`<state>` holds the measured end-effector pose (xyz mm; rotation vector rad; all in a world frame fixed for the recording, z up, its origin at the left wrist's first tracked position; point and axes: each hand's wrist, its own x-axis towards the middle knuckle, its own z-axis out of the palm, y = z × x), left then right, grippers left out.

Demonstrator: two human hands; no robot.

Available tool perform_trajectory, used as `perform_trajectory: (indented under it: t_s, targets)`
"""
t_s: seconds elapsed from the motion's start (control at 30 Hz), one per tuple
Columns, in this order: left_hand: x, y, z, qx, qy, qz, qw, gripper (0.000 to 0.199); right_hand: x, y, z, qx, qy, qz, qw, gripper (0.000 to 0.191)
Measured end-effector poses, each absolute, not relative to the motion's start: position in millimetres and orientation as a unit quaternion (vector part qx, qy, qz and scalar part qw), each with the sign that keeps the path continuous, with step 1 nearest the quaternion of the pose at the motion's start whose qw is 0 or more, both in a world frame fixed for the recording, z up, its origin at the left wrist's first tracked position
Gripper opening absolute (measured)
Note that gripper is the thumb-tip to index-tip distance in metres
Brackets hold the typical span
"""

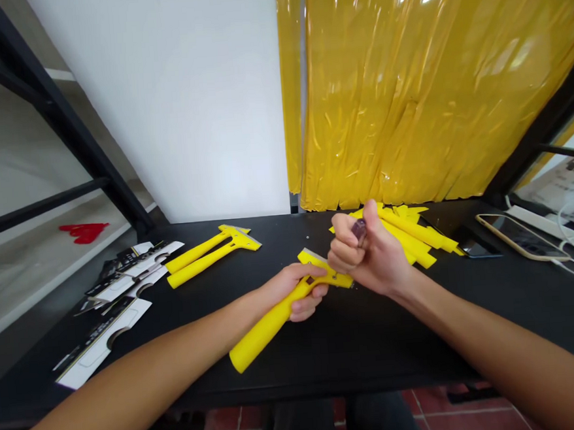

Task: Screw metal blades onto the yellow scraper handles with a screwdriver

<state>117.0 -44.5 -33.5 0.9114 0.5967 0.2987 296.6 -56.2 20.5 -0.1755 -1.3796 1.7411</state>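
Our left hand (pixel 292 283) grasps the scraper (pixel 275 320) round its neck, thumb lying along the head (pixel 343 280), the handle slanting down toward us over the table (pixel 375 346). Our right hand (pixel 371 255) is clenched just beside the head, thumb up, round a dark thing (pixel 359 229) whose end shows at the top of the fist; the rest is hidden, so we cannot tell whether it meets the head. We judge the step in hand to be work on the head's fastening, the dark thing probably being a driver's grip. The next move calls, in our view, for a firm left hold and the tool set square, fingers clear of the blade (pixel 314 255). Further out, two scrapers (pixel 206 262) lie side by side at left, near spread cards (pixel 115 290); at right, a yellow pile (pixel 411 236), then a phone (pixel 519 237).
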Motion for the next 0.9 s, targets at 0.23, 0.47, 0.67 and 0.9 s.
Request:
perform_trajectory:
  t_s: [0.23, 0.47, 0.67, 0.9]
  targets:
    - [119.4, -46.8, -34.8, 0.422, 0.340, 0.213, 0.813, 0.040, 294.1, -52.3, 14.4, -0.138, -0.545, 0.674, 0.478, 0.063]
    - [120.6, -51.0, -33.1, 0.438, 0.352, 0.231, 0.794, 0.039, 295.9, -51.9, 16.1, -0.133, -0.555, 0.665, 0.481, 0.054]
    - [120.0, -50.8, -33.4, 0.434, 0.348, 0.225, 0.800, 0.041, 295.4, -50.0, 15.8, -0.139, -0.513, 0.678, 0.509, 0.051]
    - [122.5, -51.5, -32.7, 0.419, 0.364, 0.262, 0.790, 0.042, 295.0, -49.3, 16.8, -0.153, -0.544, 0.657, 0.499, 0.054]
